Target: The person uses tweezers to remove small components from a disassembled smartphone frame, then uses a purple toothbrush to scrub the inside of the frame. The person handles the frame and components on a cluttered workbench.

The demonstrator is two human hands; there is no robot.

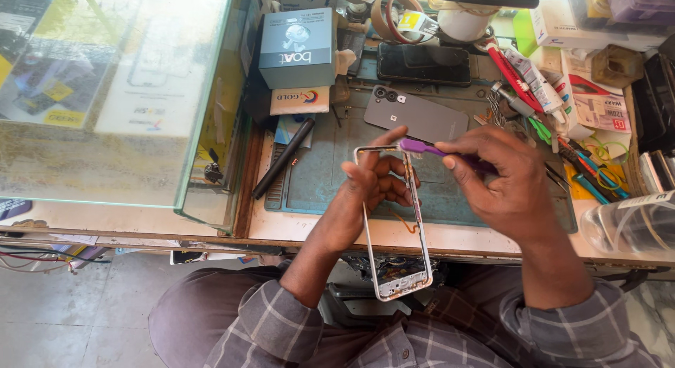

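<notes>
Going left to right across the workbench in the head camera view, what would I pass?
Glass display case → black pen-like tool → left hand holding the phone frame → right hand with the purple tool → coloured hand tools → clear plastic bottle.

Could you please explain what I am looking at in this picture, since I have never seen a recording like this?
There is no machine here: a person wears a camera on the head, so the single picture looks down at their own two hands over a workbench. The left hand holds an empty phone frame upright. The right hand holds a purple tool with its tip at the frame's top edge. On the blue-green work mat lie a grey phone back cover and, beyond it, a black phone. A black pen-like tool lies at the mat's left edge, a glass case stands on the left, and hand tools are piled on the right.
</notes>
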